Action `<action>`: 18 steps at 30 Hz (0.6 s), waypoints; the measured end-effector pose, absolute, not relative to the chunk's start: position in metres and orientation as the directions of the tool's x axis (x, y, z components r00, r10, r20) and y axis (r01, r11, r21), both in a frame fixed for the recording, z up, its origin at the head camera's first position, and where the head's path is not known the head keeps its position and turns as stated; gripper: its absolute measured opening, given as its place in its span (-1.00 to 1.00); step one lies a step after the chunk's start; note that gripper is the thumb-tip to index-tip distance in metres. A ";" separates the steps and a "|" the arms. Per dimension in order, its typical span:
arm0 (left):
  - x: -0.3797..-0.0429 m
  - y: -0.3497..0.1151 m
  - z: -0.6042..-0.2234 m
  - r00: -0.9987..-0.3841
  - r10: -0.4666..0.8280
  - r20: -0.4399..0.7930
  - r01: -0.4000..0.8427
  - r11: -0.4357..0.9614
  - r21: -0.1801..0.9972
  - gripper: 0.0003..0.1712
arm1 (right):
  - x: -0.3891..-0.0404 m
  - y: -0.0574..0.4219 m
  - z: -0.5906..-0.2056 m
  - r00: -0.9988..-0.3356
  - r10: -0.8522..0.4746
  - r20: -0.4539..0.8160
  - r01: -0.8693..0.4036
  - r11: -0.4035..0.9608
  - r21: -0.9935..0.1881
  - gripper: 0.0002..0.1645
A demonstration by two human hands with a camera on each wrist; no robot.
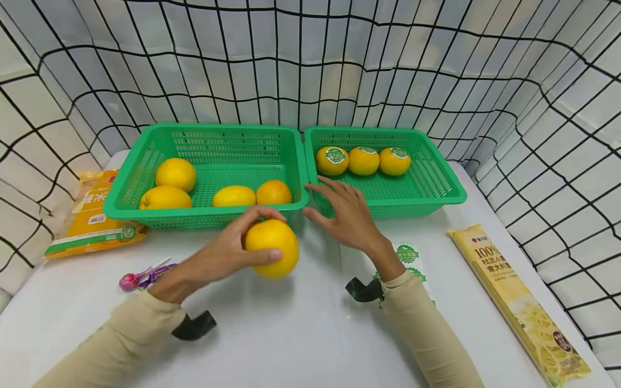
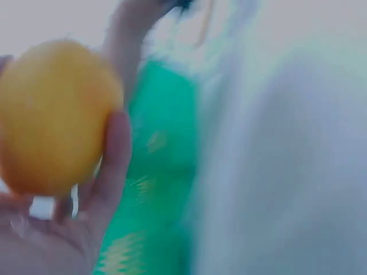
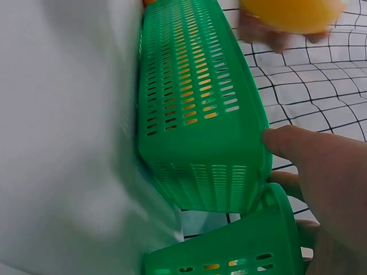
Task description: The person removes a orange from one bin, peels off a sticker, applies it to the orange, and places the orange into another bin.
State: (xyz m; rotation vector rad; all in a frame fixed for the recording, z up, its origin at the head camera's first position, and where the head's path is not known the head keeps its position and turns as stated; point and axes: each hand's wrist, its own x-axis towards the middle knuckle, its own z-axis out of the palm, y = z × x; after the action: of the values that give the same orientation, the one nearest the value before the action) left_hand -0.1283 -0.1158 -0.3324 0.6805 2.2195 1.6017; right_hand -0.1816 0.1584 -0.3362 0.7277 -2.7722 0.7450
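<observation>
My left hand point(image 1: 225, 250) holds a plain round orange point(image 1: 273, 249) above the table, just in front of the left green basket point(image 1: 208, 129). In the left wrist view the thumb and fingers wrap the orange point(image 2: 57, 120). My right hand point(image 1: 346, 213) touches the rim where the two baskets meet; in the right wrist view its thumb point(image 3: 287, 142) lies on the left basket's corner. Several yellow and orange citrus fruits point(image 1: 176, 175) lie in the left basket. The right green basket point(image 1: 439, 183) holds three oranges point(image 1: 364, 160) with green stickers on them.
A sheet of green stickers point(image 1: 407, 253) lies under the right forearm. On the right is a long yellow pasta pack point(image 1: 519, 302). Wrapped lollipops point(image 1: 145, 277) and an orange food bag point(image 1: 97, 215) lie on the left. Black wire netting point(image 1: 301, 64) surrounds the table.
</observation>
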 end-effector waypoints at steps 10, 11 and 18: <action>-0.117 -0.070 -0.391 -0.891 0.446 -0.084 0.073 0.325 0.943 -0.22 | -0.182 0.165 -0.336 -0.872 -0.408 0.270 -0.489 0.751 -0.444 -0.35; -0.118 -0.070 -0.392 -0.888 0.451 -0.085 0.079 0.331 0.940 -0.23 | -0.182 0.166 -0.336 -0.873 -0.410 0.264 -0.487 0.749 -0.449 -0.35; -0.125 -0.097 -0.383 -0.831 0.556 0.016 0.311 0.440 0.842 -0.19 | -0.185 0.174 -0.326 -0.864 -0.409 0.294 -0.503 0.688 -0.523 -0.43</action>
State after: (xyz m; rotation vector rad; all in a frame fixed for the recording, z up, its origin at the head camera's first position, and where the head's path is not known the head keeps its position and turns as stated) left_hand -0.1252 -0.0975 -0.3826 0.7498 2.4317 1.3394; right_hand -0.1853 0.1739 -0.3263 0.7464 -2.7426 0.9195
